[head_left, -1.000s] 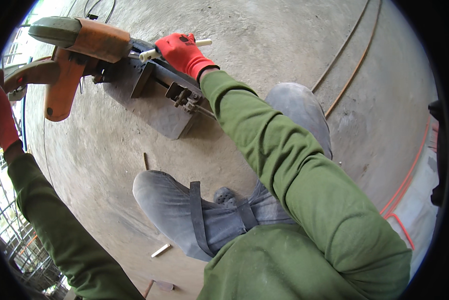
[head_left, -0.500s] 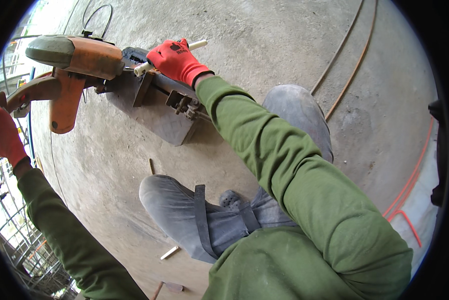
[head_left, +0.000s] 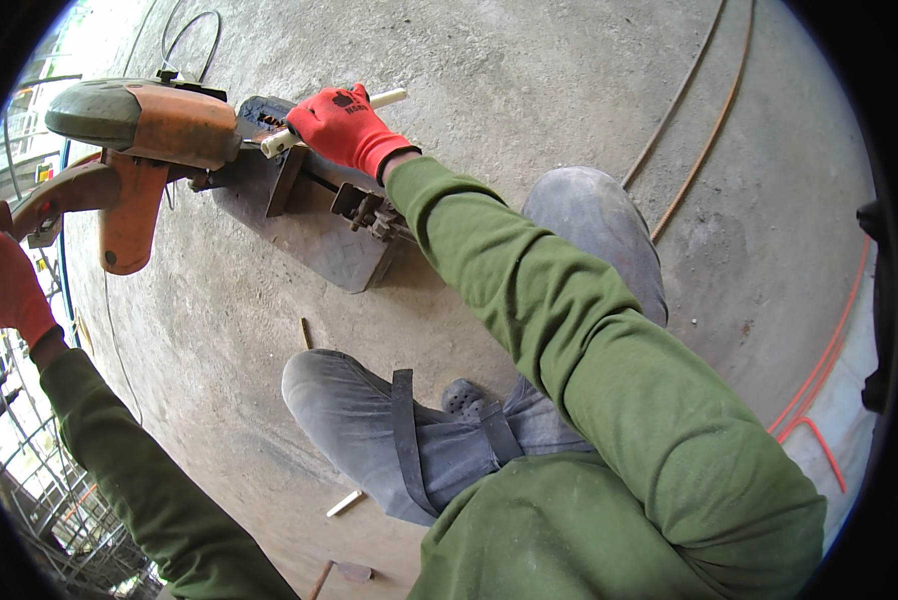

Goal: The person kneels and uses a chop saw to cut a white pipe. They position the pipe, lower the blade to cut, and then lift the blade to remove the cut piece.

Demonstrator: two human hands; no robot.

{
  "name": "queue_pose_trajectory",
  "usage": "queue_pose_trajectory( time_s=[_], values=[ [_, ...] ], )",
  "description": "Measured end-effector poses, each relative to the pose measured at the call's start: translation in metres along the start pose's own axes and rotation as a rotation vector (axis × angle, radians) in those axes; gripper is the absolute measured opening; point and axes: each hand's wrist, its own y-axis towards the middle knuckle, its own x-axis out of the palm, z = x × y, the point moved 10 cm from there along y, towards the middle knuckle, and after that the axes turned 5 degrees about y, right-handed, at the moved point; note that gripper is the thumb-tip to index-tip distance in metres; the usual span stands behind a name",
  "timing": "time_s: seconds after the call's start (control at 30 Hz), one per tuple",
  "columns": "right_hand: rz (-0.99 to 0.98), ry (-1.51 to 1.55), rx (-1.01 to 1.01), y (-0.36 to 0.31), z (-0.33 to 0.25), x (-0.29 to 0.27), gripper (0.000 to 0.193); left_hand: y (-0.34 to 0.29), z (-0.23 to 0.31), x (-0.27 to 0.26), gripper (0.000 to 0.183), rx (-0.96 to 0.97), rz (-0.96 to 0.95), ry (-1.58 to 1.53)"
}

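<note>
Bare concrete floor spreads under me, dusty and scuffed, and I take the orange chop saw as my landmark. Far to the left of the saw, my left hand in its red glove sits at the end of the saw's long handle; my grip seems wrapped about that end, though the picture's rim hides my fingers and I cannot tell how firmly they hold. The saw head looks heavy and stiff, best steered from that handle, well away from the guard. Just right of the saw, a pale thin pipe lies across the saw's dark metal base. My right hand presses down over the pipe, grip curled narrow around it. I judge the pipe light, rigid and smooth, likely to roll or slip, so holding it close to the clamp, with the glove flat on top, suits it. Further right of the saw, my grey boot rests on the floor, and thin rods and an orange cable trail past it.
</note>
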Motion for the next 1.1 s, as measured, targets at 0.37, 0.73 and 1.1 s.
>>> queue_pose_trajectory(
  time_s=[0.37,0.73,1.1],
  values=[
    [0.006,-0.01,0.013,-0.003,-0.004,0.004,0.038,-0.008,-0.018,0.005,0.047,0.05,0.026,0.007],
    [0.047,-0.007,0.029,-0.004,-0.003,0.008,0.037,-0.007,-0.003,-0.012,0.048,0.012,0.066,-0.01],
    [0.089,-0.009,0.008,-0.012,-0.006,0.009,0.039,-0.009,0.001,-0.018,0.049,-0.002,0.12,-0.072]
  ],
)
